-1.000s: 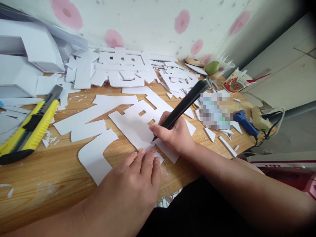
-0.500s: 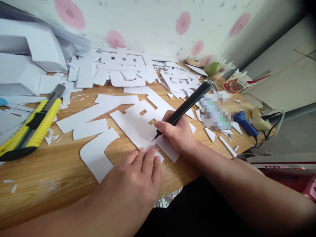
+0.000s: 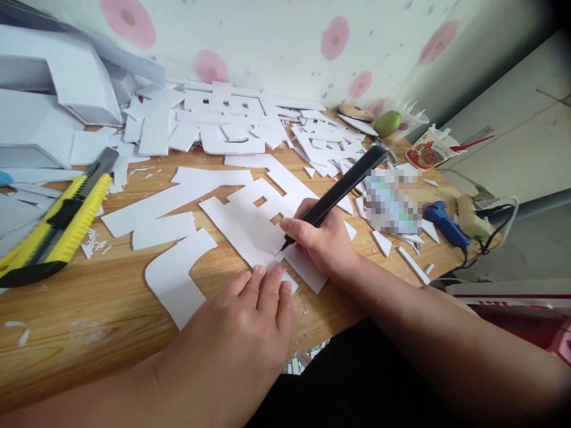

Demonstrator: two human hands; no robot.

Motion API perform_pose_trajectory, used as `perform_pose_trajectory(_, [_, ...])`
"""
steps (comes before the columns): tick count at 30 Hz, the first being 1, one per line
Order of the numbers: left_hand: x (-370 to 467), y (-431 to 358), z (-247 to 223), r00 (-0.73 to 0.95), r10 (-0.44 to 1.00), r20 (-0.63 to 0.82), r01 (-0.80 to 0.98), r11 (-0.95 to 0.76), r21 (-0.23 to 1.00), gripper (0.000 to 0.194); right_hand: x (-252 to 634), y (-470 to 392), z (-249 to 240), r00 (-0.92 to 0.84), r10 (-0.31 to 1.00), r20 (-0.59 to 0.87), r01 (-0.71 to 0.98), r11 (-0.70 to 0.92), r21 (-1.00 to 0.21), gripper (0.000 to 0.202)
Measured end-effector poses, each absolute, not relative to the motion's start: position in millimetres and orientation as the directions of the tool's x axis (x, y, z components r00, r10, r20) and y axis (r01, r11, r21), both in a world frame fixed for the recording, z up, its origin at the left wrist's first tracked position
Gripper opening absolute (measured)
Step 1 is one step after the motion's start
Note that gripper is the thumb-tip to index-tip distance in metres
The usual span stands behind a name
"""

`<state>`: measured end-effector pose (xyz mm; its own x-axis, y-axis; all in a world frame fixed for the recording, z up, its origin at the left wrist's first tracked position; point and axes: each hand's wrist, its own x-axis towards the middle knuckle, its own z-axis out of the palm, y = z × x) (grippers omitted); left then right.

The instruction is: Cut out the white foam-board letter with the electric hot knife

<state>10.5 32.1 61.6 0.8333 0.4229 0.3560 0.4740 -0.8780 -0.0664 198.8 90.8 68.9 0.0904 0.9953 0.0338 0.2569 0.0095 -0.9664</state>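
Note:
My right hand point(image 3: 323, 241) is closed around a black pen-like tool point(image 3: 343, 187). Its thin tip touches or nearly touches a white foam-board cutout point(image 3: 241, 223) with small square holes. My left hand point(image 3: 250, 315) lies flat, palm down, its fingertips on the lower edge of that cutout, close to the tip. A curved white piece point(image 3: 176, 276) sits left of my left hand, partly under or behind it. Beyond it is a long angled white piece point(image 3: 178, 196).
A yellow utility knife point(image 3: 66, 220) with its blade out is at left. White offcuts point(image 3: 223, 119) pile along the wall. At right are a blue glue gun point(image 3: 446, 223), a power strip point(image 3: 473, 217), a paper bowl point(image 3: 428, 148) and a green fruit point(image 3: 387, 123).
The view has shifted very slightly. Both hands, the black tool and the white pieces stay almost where they were.

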Motion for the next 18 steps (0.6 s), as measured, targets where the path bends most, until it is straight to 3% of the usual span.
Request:
perform_pose_trajectory(12, [11.1, 31.3, 57.3, 0.815, 0.443, 0.373, 0.498, -0.865, -0.061, 0.036, 196.2, 89.5, 71.0, 0.047, 0.994, 0.098, 0.353, 0.076, -0.933, 0.035])
perform_pose_trajectory(18, [9.8, 31.6, 58.8, 0.828, 0.442, 0.346, 0.496, -0.865, -0.082, 0.039, 199.7, 90.7, 66.0, 0.104, 0.994, 0.043, 0.226, 0.018, -0.974, 0.035])
